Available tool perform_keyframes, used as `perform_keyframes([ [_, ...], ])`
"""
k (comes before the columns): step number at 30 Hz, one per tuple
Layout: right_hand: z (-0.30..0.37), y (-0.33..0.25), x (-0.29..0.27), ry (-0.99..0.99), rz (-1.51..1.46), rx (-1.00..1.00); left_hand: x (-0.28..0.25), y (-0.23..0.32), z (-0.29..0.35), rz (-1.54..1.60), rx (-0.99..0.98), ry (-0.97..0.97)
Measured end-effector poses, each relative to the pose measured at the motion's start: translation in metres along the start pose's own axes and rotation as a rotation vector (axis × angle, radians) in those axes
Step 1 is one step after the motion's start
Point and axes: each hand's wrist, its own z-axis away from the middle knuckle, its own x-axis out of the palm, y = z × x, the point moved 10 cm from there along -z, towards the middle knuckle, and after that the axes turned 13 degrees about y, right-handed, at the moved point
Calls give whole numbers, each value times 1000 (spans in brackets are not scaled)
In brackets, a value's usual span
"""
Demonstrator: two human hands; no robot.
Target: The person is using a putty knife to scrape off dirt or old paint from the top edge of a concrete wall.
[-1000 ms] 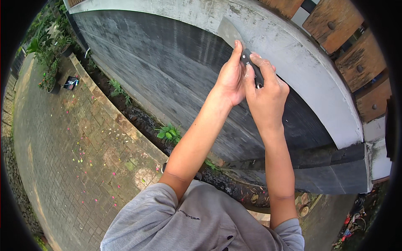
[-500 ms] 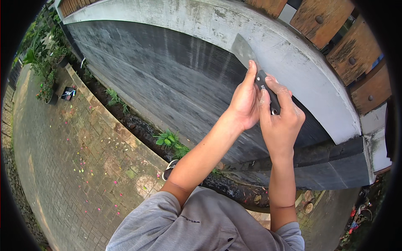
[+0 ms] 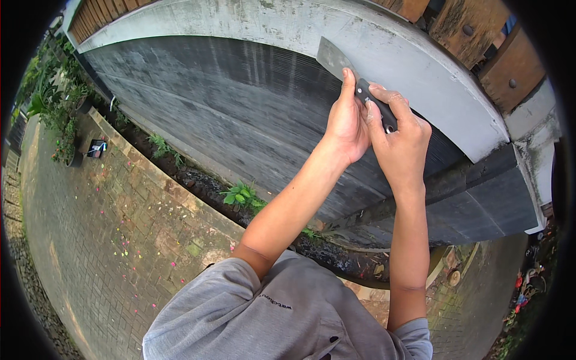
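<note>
My right hand (image 3: 403, 129) grips the black handle of a putty knife (image 3: 336, 57). Its wide grey blade points up and to the left, over the edge where a whitish wall band (image 3: 414, 63) meets dark ribbed wall cladding (image 3: 210, 90). Whether the blade touches the wall cannot be made out. My left hand (image 3: 348, 129) holds the knife too, its thumb along the base of the blade and its other fingers mostly hidden behind the handle. Pale smears mark the right thumb and forefinger.
Wooden boards (image 3: 468, 30) with bolts run above the band. A narrow gutter (image 3: 198, 180) with green plants (image 3: 240, 195) follows the wall's foot. Beyond its kerb is brick paving (image 3: 120, 240) with scattered petals. A black tray (image 3: 96, 149) lies near potted plants (image 3: 69, 135) at far left.
The view has shifted, and both hands with the putty knife appear slightly higher and further left. Their grip looks the same. A shoe seen earlier beside my left forearm is almost wholly hidden.
</note>
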Motion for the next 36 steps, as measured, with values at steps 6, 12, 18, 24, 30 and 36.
perform_keyframes([
  [6, -8, -4, 46, -119, -17, 15, -17, 44, -6, 60, 68, 49],
  [12, 7, -27, 17, 43, 114, -10, -1, 21, 17, 43, -76, -64],
  [18, -6, -25, 1, 43, 71, -5, 13, 20, 16, 47, -36, -44],
  [24, 4, 9, -30, 5, 15, 80, 16, -27, 8, -17, -25, -55],
  [30, -3, 12, -26, -46, 33, 41, 16, -25, 4, 10, 33, 9],
  [36, 2, 2, -3, -105, 74, 17, 0, -11, 4, 128, -18, 40],
])
